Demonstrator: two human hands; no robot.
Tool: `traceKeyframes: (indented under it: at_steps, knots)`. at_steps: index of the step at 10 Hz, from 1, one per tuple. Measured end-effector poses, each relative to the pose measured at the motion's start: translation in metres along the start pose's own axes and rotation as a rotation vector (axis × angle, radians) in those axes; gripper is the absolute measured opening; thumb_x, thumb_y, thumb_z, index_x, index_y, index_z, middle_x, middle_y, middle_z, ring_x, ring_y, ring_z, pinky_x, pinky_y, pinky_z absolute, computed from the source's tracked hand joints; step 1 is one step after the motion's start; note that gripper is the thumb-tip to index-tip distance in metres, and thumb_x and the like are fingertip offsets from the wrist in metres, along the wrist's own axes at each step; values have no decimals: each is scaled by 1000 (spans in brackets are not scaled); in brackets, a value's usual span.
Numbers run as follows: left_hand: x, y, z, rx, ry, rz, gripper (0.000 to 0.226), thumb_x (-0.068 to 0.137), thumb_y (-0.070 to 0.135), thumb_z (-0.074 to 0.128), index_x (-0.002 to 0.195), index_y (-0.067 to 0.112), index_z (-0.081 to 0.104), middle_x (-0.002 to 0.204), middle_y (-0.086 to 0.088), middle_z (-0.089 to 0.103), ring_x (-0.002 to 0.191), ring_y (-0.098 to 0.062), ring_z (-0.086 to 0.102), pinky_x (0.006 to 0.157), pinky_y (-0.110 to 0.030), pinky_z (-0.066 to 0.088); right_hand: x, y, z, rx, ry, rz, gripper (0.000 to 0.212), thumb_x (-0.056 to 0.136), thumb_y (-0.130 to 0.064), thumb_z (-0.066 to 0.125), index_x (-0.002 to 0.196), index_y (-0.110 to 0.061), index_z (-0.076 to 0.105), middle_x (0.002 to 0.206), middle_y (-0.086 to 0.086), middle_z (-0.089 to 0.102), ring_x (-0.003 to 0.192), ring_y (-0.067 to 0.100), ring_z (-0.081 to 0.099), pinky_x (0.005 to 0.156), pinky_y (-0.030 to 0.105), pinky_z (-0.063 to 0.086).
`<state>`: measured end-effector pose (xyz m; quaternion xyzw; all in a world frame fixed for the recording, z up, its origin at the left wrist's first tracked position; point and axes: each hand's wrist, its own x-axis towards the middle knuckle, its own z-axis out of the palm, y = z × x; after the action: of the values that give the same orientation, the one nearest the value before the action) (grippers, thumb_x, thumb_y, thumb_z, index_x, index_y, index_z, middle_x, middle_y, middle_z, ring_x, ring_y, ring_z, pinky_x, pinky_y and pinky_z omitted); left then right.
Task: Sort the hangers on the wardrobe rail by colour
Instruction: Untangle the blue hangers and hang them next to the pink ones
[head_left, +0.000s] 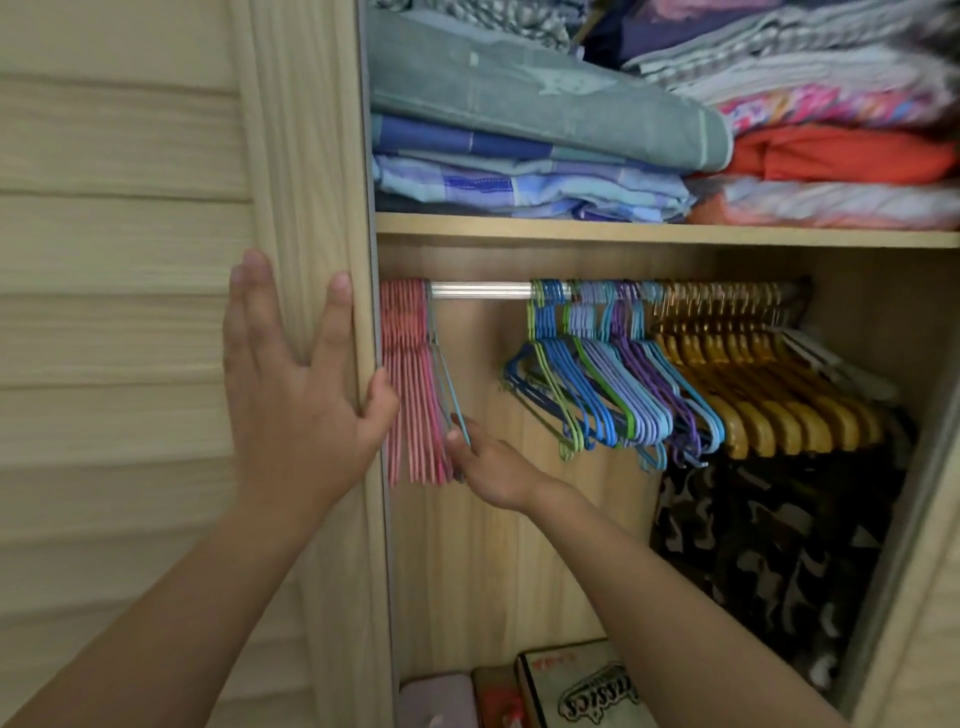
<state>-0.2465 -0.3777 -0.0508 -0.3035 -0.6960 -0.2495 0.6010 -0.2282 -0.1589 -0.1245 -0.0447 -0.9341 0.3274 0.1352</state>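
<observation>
Head view: your right hand (491, 470) pinches the lower end of one thin light-blue wire hanger (445, 374), thumb and forefinger closed on it. That hanger hangs just right of the bunch of pink plastic hangers (410, 384), touching it, at 9 o'clock on the silver metal rail (480, 291). Its long axis runs from 12 down to 5 o'clock, hook up on the rail, and the wire runs up from your fingers toward 11 o'clock. Your right hand is the nearer one. Your left hand (296, 384) grips the edge of the pale wooden louvred door (130, 312), fingers flat, thumb curled round the edge.

Counts: one bare gap on the rail, then a mixed blue, green, lilac and purple plastic hanger cluster (613, 384) at 3 o'clock, too packed to count; beyond it, yellow-brown wooden hangers (779, 405), likewise uncountable. Pink roughly ten, unsure. My guess: the blue one needs to go right, to the cluster.
</observation>
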Motion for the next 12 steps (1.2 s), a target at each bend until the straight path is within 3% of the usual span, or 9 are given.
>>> traceKeyframes:
  at_steps: [2,4,6,7,8,9,10,11,12]
  knots:
    - [0,1,0,5,-6,-2,71,92,36,56,156,9,41,159,-43,15,151,-56,15,123,-61,19,2,-8,18,107,-8,23,65,101,-64,35,154,-28,30,140,2,59,120,24,59,90,29,42]
    - [0,1,3,12,10,3,71,92,36,56,156,9,41,158,-42,16,151,-56,15,124,-60,19,4,4,40,520,112,223,92,76,-82,55,146,-22,47,128,-2,64,116,18,60,107,41,48]
    - [0,4,2,41,6,-10,71,91,34,57,156,9,41,159,-42,16,151,-55,15,123,-60,20,-7,12,46,699,141,237,44,102,-60,36,117,-30,64,116,0,70,111,17,65,105,35,48]
    - [-3,9,2,73,-1,-33,73,92,32,56,158,10,37,160,-41,15,152,-53,15,124,-58,19,-7,13,41,692,105,215,32,102,-54,39,111,-32,62,115,-6,69,109,12,64,104,35,47]
    - [-7,17,2,94,-9,-118,73,93,30,53,161,15,31,163,-36,12,154,-48,13,125,-56,19,-3,13,40,632,142,204,47,98,-59,43,107,-24,73,106,-4,73,99,11,66,92,30,51]
    - [-10,43,11,104,68,-225,75,90,17,52,161,12,29,161,-40,13,153,-50,16,124,-56,21,-3,15,27,553,194,195,43,98,-55,51,66,-27,58,83,1,60,80,17,57,73,28,41]
    - [-22,63,21,165,18,-367,83,92,18,56,164,14,15,164,-36,6,153,-51,10,124,-56,12,1,25,20,439,218,187,56,96,-52,58,52,-17,53,67,13,55,67,22,55,65,33,35]
    - [-37,63,24,259,-22,-329,83,96,20,58,164,9,11,165,-35,7,152,-53,11,124,-57,10,4,30,19,426,191,158,57,96,-53,59,66,-5,67,68,18,59,67,23,57,63,36,39]
    - [-41,63,25,318,-18,-306,77,99,21,54,162,5,12,164,-35,10,150,-56,15,123,-60,13,-5,39,21,416,182,130,48,99,-46,57,61,-16,52,63,4,53,68,19,52,63,34,36]
